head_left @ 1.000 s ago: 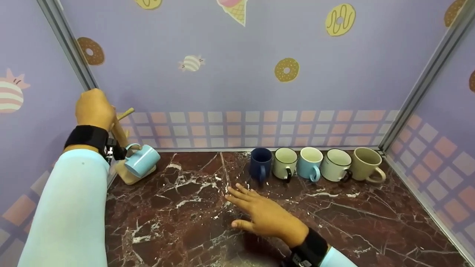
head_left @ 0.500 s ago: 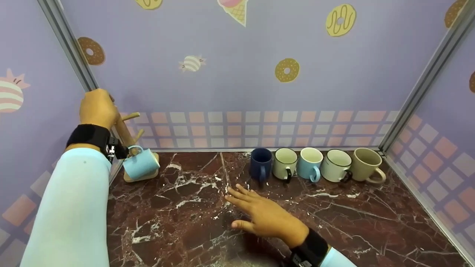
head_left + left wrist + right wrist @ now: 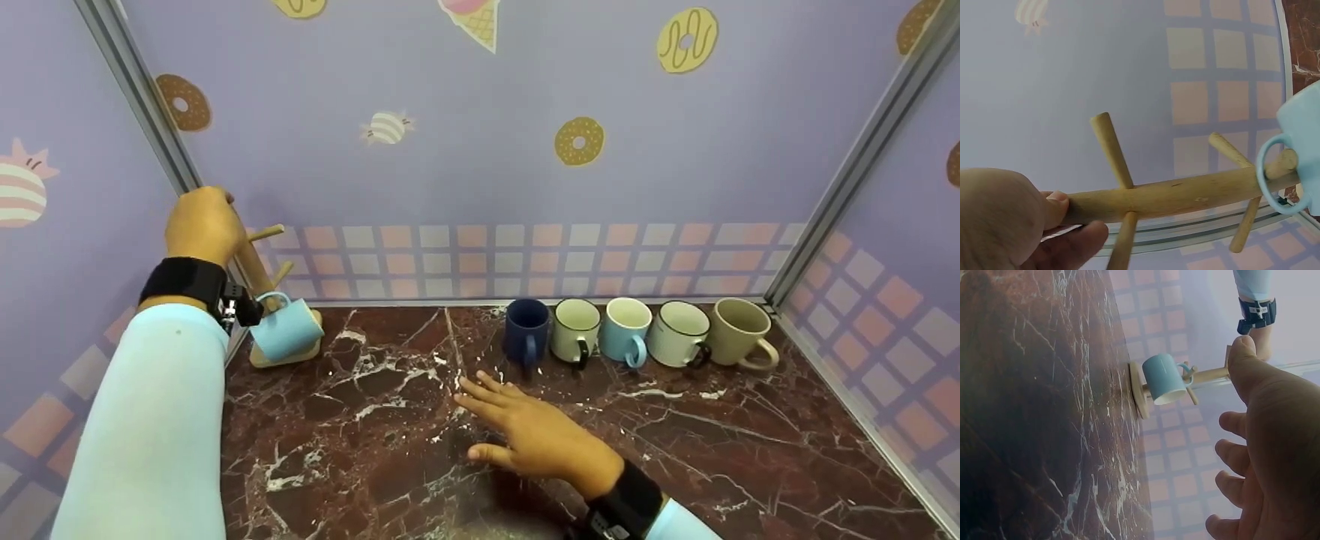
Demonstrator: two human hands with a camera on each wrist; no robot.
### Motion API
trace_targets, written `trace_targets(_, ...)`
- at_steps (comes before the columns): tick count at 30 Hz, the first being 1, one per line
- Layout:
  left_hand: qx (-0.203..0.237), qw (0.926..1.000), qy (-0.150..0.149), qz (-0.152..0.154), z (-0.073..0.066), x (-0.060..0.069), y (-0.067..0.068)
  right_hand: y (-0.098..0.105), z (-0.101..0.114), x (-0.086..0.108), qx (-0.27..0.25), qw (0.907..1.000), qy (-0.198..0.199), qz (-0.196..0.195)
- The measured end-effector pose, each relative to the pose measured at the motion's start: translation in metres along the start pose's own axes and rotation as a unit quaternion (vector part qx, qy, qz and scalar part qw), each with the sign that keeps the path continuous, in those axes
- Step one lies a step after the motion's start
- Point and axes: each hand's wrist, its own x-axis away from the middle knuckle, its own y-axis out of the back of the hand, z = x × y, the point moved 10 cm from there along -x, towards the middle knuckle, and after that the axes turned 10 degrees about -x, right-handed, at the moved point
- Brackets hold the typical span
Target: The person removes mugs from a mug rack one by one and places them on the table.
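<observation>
My left hand (image 3: 204, 229) grips the top end of a wooden mug tree (image 3: 1185, 196), with thumb and fingers around its post. Short pegs stick out from the post. A light blue mug (image 3: 286, 330) hangs tilted by its handle from a low peg, just over the stand's base (image 3: 313, 346). In the right wrist view the mug's mouth points away from the post. My right hand (image 3: 551, 442) is held palm down at the front middle of the table, its fingers spread and nothing in them. Whether it touches the tabletop, I cannot tell.
Several mugs stand upright in a row at the back right: a dark blue mug (image 3: 527, 330), a cream mug (image 3: 574, 334), a light blue and cream mug (image 3: 626, 330), a white mug (image 3: 677, 337) and a tan mug (image 3: 736, 330). Patterned walls enclose the marble-look table (image 3: 360, 450).
My left hand has shifted the mug tree a little to the right, and its base and pegs now show differently. The hung mug has turned with it. My right hand stays still.
</observation>
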Motion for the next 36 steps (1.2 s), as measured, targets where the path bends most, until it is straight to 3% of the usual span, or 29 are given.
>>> trace_targets(6,-0.007,0.9997,-0.022,0.005,-0.003,-0.002,-0.008,0.004,0.000,-0.001,0.002,1.0000,0.004,-0.006)
trace_targets(13,-0.010,0.9996,-0.019,0.019,-0.002,0.001,-0.010,0.003,-0.001,-0.002,0.001,1.0000,-0.003,-0.003)
trace_targets(16,-0.019,0.9997,-0.015,0.008,-0.002,0.000,-0.010,0.004,0.000,-0.004,0.004,1.0000,-0.001,-0.005)
trace_targets(19,-0.007,0.9989,-0.014,-0.044,-0.005,0.004,-0.010,0.004,0.000,-0.004,0.007,1.0000,0.000,-0.007)
trace_targets(21,0.016,0.9942,-0.018,-0.105,-0.007,0.014,-0.011,0.004,-0.001,-0.005,0.010,0.9999,-0.002,-0.008)
trace_targets(24,0.064,0.9746,-0.035,-0.211,-0.007,0.040,-0.016,0.004,-0.001,-0.004,0.014,0.9998,-0.004,-0.011)
trace_targets(27,0.099,0.9516,-0.052,-0.286,-0.003,0.067,-0.032,0.005,-0.001,-0.004,0.018,0.9997,-0.004,-0.016)
trace_targets(32,0.130,0.9336,-0.055,-0.329,0.017,0.095,-0.073,0.005,0.000,-0.005,0.014,0.9997,-0.003,-0.018)
trace_targets(34,0.142,0.9315,-0.046,-0.332,0.028,0.103,-0.089,0.004,0.000,-0.005,0.013,0.9998,-0.004,-0.017)
trace_targets(36,0.160,0.9345,-0.026,-0.317,0.039,0.110,-0.106,0.003,0.001,-0.005,0.013,0.9998,-0.005,-0.017)
